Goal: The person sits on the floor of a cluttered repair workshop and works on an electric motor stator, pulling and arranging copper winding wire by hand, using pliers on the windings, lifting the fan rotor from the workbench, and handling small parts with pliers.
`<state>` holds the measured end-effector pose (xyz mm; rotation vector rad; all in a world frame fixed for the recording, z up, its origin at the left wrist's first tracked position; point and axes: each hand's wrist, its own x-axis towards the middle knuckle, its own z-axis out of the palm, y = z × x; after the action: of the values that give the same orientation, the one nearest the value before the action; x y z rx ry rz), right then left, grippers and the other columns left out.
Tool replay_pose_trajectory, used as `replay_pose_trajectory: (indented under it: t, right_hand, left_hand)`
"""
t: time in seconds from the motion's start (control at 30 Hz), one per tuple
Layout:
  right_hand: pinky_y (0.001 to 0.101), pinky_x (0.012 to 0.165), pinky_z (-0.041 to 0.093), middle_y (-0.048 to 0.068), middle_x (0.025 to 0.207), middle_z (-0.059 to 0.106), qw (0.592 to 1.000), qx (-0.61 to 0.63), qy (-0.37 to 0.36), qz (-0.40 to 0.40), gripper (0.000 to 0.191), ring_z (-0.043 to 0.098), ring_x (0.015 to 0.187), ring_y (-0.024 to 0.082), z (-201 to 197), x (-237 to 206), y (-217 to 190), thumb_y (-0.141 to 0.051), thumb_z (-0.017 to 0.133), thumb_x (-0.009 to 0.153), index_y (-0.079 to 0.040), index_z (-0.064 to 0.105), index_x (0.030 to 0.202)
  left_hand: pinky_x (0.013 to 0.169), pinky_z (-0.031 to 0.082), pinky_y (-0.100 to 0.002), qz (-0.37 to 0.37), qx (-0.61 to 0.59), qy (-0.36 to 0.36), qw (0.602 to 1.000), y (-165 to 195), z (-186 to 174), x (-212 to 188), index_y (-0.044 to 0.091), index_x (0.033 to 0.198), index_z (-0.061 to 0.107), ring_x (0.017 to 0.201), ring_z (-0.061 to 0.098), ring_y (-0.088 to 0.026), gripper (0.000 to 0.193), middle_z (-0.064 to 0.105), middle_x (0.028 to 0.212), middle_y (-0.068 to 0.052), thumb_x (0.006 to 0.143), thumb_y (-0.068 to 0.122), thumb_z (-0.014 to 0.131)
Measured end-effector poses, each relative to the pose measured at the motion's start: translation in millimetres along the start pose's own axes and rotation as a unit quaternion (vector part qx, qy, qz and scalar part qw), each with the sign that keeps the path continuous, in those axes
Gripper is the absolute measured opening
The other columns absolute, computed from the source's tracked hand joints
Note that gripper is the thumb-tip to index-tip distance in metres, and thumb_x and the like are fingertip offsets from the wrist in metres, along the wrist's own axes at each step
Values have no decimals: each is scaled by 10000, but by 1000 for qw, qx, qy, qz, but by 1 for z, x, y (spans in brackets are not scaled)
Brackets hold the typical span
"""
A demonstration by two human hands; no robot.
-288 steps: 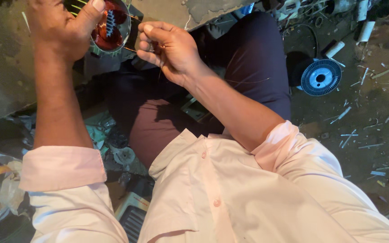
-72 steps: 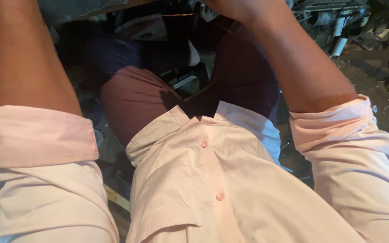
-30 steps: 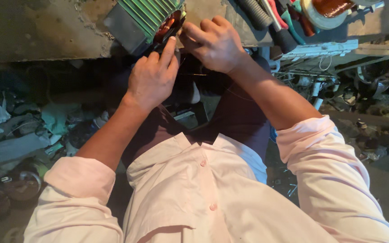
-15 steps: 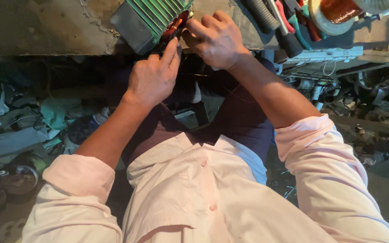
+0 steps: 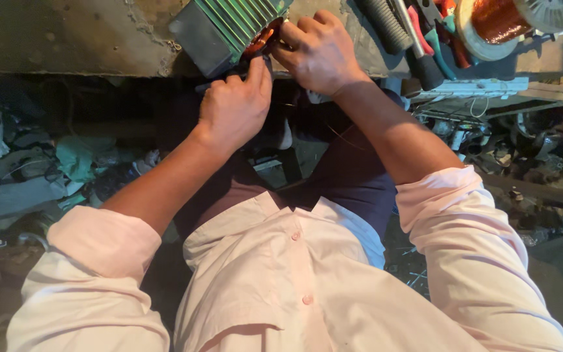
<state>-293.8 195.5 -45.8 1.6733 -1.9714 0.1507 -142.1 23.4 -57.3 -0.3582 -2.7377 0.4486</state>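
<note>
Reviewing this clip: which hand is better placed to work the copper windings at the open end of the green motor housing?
Probably the right hand: its fingers rest on the copper windings of the green motor housing. The left hand sits lower, only its index fingertip touching the opening.

Your left hand (image 5: pixel 234 111) and right hand (image 5: pixel 320 52) reach forward, fingers curled, forearms bare, sleeves rolled.

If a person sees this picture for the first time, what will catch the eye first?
Probably both hands, the left hand and the right hand, pressed to the open end of a green ribbed motor housing on the worn bench at top centre. Next, the shiny spool of copper wire at the top right, beside some tools.
</note>
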Motion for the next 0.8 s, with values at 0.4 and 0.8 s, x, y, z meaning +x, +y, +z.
replay_pose_trajectory:
  t: [0.4,0.8]
  right_hand:
    - [324,765,440,-57,866,607,1000,-17,13,4,85,602,810,123,5,4,1,-260,714,970,-245,771,1032]
    - [357,749,432,-46,886,608,999,-10,27,33,165,616,763,142,15,7,1,-382,778,932,-223,736,934]
  left_hand:
    - [463,505,-332,-17,23,-39,999,2,-4,6,5,1088,705,573,618,-170,294,593,999,-67,889,210,639]
    - [474,480,-358,-25,16,-106,994,8,1,9,-24,1110,697,583,624,-218,353,601,1189,-130,854,210,629]
